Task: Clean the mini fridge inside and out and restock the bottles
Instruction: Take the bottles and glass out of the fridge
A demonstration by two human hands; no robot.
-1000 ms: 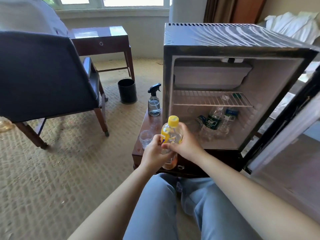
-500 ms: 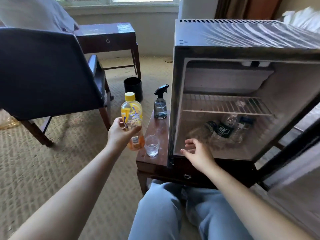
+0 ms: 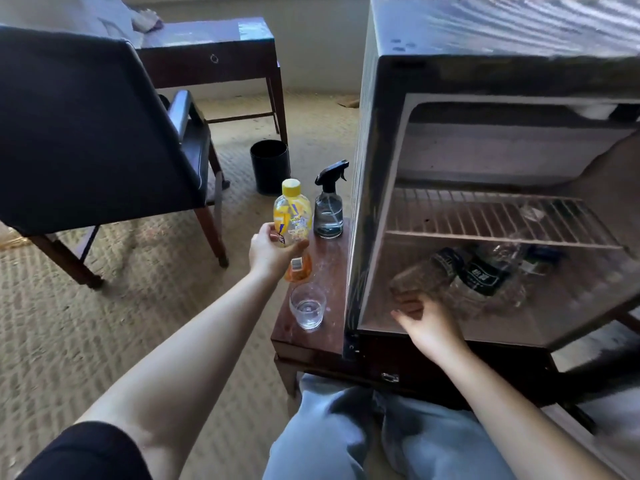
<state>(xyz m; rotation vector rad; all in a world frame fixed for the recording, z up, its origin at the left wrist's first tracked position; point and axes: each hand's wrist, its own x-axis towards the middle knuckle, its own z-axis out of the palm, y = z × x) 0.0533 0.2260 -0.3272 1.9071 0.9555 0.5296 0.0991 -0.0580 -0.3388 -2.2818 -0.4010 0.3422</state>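
Here, the left hand (image 3: 272, 251) grips a yellow-capped bottle of orange drink (image 3: 292, 220) round its middle, thumb on the near side and fingers curled behind the label. The bottle stands nearly upright at the left edge of a low wooden table (image 3: 329, 261); whether its base rests on the wood is unclear. Just beyond it stands a clear spray bottle (image 3: 329, 209) with a black trigger head, and nearer the person sits a glass tumbler (image 3: 307, 310), apart from both.

The right hand (image 3: 427, 320) reaches over the front lip of the open mini fridge (image 3: 377, 140), its fingers loosely bent and holding nothing. They lie close to the base of a clear bottle (image 3: 420, 278) lying on its side on the fridge floor; blur hides whether they touch. More water bottles (image 3: 485, 277) with dark labels lie behind it, under the wire shelf (image 3: 485, 216).

The person's knees, in pale blue jeans (image 3: 346, 431), are before the table. To the left, on the beige carpet (image 3: 104, 306), stand a dark upholstered chair (image 3: 86, 126), a black waste bin (image 3: 270, 166) and a dark wooden desk (image 3: 207, 50).
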